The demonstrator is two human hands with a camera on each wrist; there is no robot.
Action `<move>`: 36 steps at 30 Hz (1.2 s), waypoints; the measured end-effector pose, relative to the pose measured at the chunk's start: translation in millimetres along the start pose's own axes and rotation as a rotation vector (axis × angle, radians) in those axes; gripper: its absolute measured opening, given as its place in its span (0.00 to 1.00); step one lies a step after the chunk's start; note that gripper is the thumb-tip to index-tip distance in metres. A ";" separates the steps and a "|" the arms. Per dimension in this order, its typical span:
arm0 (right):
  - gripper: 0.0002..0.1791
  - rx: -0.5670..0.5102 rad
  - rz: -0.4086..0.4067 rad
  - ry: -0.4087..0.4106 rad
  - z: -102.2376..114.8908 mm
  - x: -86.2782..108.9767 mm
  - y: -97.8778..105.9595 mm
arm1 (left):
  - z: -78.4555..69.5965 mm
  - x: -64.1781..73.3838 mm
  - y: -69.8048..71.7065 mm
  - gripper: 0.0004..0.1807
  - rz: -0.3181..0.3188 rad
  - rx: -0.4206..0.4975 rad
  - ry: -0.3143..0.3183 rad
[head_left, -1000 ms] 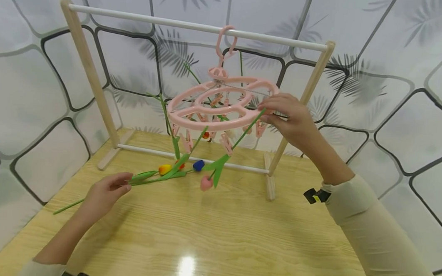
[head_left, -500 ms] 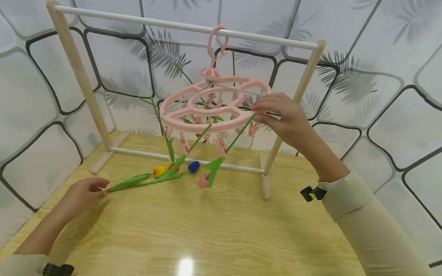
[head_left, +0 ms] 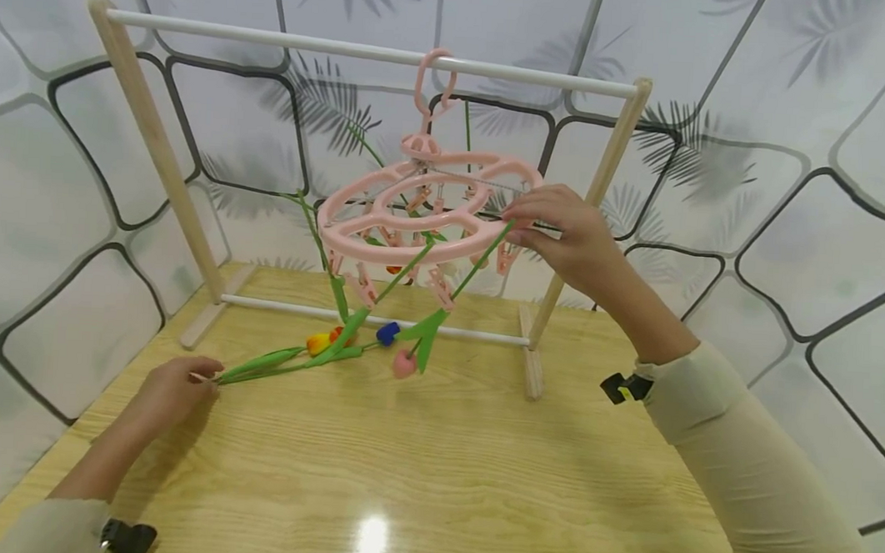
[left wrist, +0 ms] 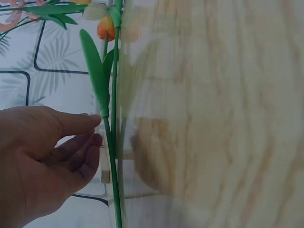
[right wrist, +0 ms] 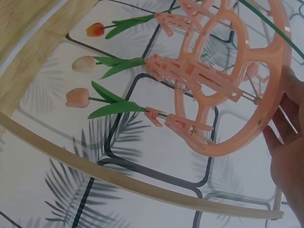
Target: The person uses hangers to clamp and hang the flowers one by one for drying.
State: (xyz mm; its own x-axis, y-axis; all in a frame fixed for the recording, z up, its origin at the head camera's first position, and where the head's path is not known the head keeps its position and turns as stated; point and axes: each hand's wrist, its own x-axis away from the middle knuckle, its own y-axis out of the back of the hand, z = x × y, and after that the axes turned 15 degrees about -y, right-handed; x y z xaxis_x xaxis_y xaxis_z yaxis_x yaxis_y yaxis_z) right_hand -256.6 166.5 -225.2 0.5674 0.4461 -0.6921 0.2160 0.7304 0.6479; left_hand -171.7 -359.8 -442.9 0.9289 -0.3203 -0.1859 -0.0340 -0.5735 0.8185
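A pink clip hanger [head_left: 414, 252] hangs by its hook from the rack's white rod. My right hand [head_left: 572, 233] grips its right rim, fingers above and thumb below; the right wrist view shows the fingers along the hanger ring [right wrist: 223, 147]. Artificial tulips hang head down from its clips, among them a pink tulip [head_left: 404, 364] at the front. On the table lie a yellow tulip [head_left: 318, 344] and a blue tulip [head_left: 388, 333]. My left hand [head_left: 174, 388] is at their stem ends. In the left wrist view, its thumb and loosely bent fingers are apart beside a green stem [left wrist: 114, 175].
The wooden rack [head_left: 153, 136] has a white top rod [head_left: 289, 43] and a low white crossbar [head_left: 469, 335]. Its feet stand on the wooden table [head_left: 402, 475]. A patterned cloth backdrop [head_left: 779, 311] rises behind and at both sides.
My left hand has moved left and down along the tulip stems towards their ends. My right hand keeps its grip on the hanger rim. The camera view has shifted slightly.
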 end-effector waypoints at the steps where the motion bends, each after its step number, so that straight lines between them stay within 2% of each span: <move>1: 0.17 0.000 -0.001 0.000 -0.6 0.0 -0.2 | -0.1 -0.5 0.5 0.18 -0.007 -0.008 0.003; 4: 0.17 0.001 -0.003 0.001 -1.6 -0.2 -0.2 | 0.6 -1.6 2.4 0.18 -0.004 -0.027 0.006; 11: 0.15 -0.006 -0.001 0.023 0.7 -2.1 0.2 | 9.0 -2.4 2.2 0.18 0.054 0.008 0.025; 16: 0.16 -0.006 -0.002 0.009 0.6 -1.3 0.1 | 9.2 -5.5 1.9 0.16 0.064 0.000 0.019; 27: 0.16 0.005 0.010 -0.012 1.3 0.0 -0.2 | 4.7 -4.4 6.1 0.14 0.027 -0.007 0.027; 36: 0.14 0.017 0.014 -0.013 2.9 -0.4 -0.4 | -1.5 7.4 5.3 0.11 0.013 -0.022 -0.002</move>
State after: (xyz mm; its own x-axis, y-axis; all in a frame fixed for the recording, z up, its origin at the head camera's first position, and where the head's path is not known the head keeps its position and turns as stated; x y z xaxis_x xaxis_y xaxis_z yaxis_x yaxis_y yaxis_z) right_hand -254.6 164.5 -224.3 0.5810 0.4490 -0.6788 0.2214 0.7154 0.6627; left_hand -164.5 -364.1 -439.1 0.9276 -0.3294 -0.1762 -0.0379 -0.5522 0.8329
